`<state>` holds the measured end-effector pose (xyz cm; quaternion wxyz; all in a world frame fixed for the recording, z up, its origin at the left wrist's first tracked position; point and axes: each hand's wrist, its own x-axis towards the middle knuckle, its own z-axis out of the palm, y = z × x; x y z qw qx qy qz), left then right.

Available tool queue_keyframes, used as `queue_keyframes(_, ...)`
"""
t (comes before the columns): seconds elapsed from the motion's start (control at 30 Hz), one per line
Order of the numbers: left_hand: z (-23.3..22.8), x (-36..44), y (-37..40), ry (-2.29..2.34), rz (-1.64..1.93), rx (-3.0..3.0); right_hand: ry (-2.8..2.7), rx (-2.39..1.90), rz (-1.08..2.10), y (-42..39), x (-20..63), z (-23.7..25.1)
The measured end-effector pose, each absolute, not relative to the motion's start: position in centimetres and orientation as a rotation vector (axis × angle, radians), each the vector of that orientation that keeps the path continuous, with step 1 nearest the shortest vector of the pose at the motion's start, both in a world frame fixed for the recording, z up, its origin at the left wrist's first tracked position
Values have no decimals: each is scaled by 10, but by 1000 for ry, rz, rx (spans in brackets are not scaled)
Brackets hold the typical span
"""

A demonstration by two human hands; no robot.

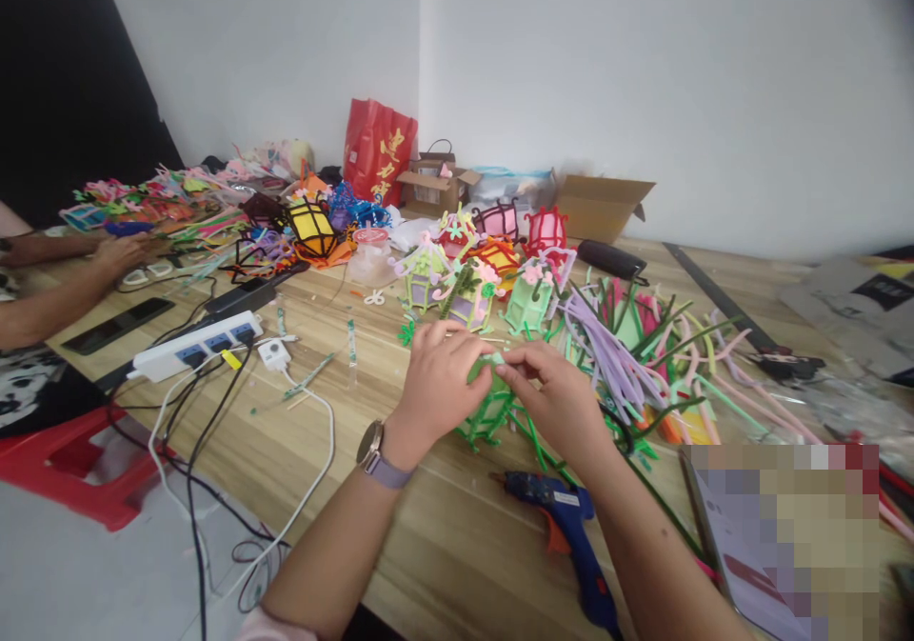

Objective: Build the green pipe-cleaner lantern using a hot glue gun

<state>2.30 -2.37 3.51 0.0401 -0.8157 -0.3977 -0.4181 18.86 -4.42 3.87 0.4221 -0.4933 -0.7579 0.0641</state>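
My left hand (439, 379) and my right hand (561, 393) meet over a small green pipe-cleaner lantern (489, 412) on the wooden table (386, 489). Both hands grip it, fingers pinched at its top edge. A watch with a lilac strap sits on my left wrist. A blue glue gun (567, 536) lies on the table just below my right forearm, nozzle pointing left. Green stems trail out from under the lantern.
A heap of loose pipe cleaners (643, 355) lies right of my hands. Finished lanterns (464, 284) stand behind. A white power strip (196, 346) with cables is at left. Another person's arms (64, 279) rest at the far left. Cardboard boxes (600, 205) and a red bag (377, 150) stand by the wall.
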Motion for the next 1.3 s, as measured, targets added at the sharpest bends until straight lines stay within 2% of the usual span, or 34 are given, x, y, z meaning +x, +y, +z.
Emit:
queue_keyframes(0.63, 33, 26, -26, -1153, -1122, -2394, -1918, -1253, 156, -44, 188, 40)
queue_keyframes(1.3, 33, 27, -25, -1267, -1179, -2460, -1918, -1236, 134, -44, 188, 39)
